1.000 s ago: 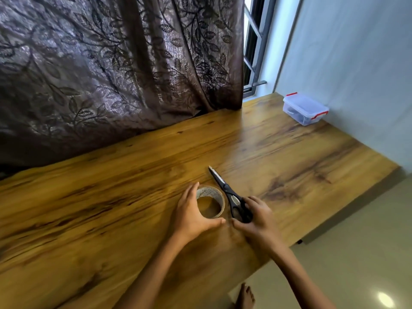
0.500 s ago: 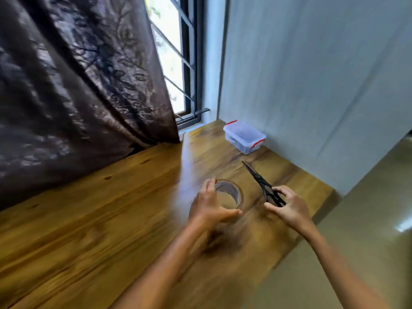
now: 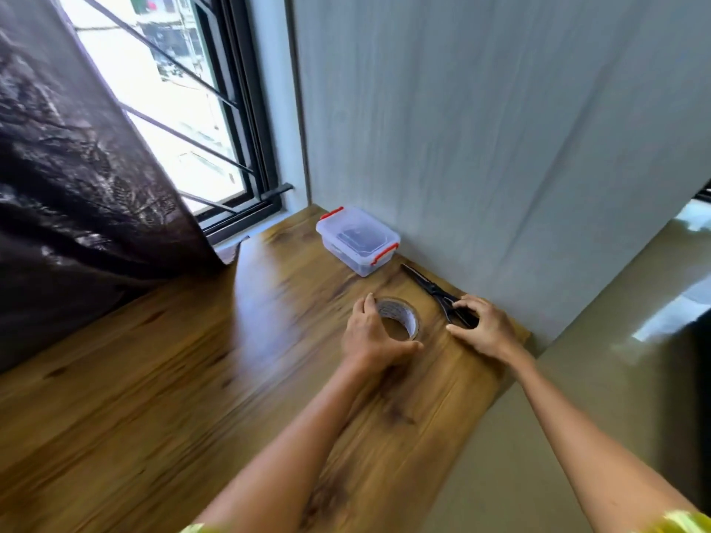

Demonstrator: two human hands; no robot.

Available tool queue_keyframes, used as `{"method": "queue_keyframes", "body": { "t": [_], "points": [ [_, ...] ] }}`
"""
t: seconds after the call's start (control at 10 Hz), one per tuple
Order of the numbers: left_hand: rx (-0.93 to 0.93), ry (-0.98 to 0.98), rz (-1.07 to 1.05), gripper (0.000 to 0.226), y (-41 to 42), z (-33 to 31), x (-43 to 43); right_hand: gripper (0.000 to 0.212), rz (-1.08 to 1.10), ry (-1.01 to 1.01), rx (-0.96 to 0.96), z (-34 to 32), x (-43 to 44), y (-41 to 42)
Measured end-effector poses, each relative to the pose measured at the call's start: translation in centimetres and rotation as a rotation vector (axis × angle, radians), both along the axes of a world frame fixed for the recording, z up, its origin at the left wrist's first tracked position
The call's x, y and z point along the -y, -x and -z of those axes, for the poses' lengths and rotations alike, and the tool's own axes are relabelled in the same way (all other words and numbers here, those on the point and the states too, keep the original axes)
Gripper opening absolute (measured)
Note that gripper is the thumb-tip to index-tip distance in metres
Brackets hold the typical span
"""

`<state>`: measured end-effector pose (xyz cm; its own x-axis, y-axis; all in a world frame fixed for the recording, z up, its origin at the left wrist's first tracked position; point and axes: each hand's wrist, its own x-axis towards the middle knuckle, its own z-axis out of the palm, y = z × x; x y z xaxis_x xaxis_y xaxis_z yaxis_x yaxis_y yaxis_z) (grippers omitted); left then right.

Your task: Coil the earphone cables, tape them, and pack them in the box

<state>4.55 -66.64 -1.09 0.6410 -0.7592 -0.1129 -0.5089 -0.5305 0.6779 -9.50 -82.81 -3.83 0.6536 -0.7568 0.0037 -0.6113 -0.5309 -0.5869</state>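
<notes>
Far left: dark patterned curtain [image 3: 77,194] hangs down to the back edge of the wooden table [image 3: 154,378]. Barred window [image 3: 173,109] beside it, daylight outside.

Centre, far corner of table: clear plastic box [image 3: 358,240], lid on, red latches at its two short ends. Its long axis runs from far-left to near-right, roughly along the grey wall [image 3: 500,128]. Something dark shows through the lid; cannot tell what.

Nearer, just in front of the box: tape roll [image 3: 400,321] lying flat on the table, hole facing up. Left hand [image 3: 369,336] grips it, fingers curved round the far-left rim, thumb wrapped round the near side.

Right of the roll: black scissors [image 3: 434,292] flat on the table, close to the wall. Blades together. Long axis runs from near-right to far-left; tips point away from the person toward the box's near corner, just short of it. Right hand [image 3: 484,328] sits over the handle end, fingers curled round the loops, thumb on the table side.

Far right: glossy floor [image 3: 615,359] below the table's edge.
</notes>
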Motion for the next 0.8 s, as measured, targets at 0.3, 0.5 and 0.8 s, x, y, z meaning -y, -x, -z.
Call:
{"method": "queue_keyframes", "body": {
  "t": [0.3,0.5,0.8],
  "points": [
    [-0.013,0.037,-0.013,0.116,-0.4,0.7,3.6,0.057,-0.008,0.015,-0.007,1.7,1.1,-0.7],
    [-0.036,0.059,-0.035,0.119,0.0,0.9,5.6,0.056,0.011,0.061,0.01,2.3,0.5,-0.7],
    [0.001,0.092,-0.023,0.124,0.5,0.5,5.7,0.059,0.045,0.127,0.019,3.0,0.2,-0.6]
  ]
}}
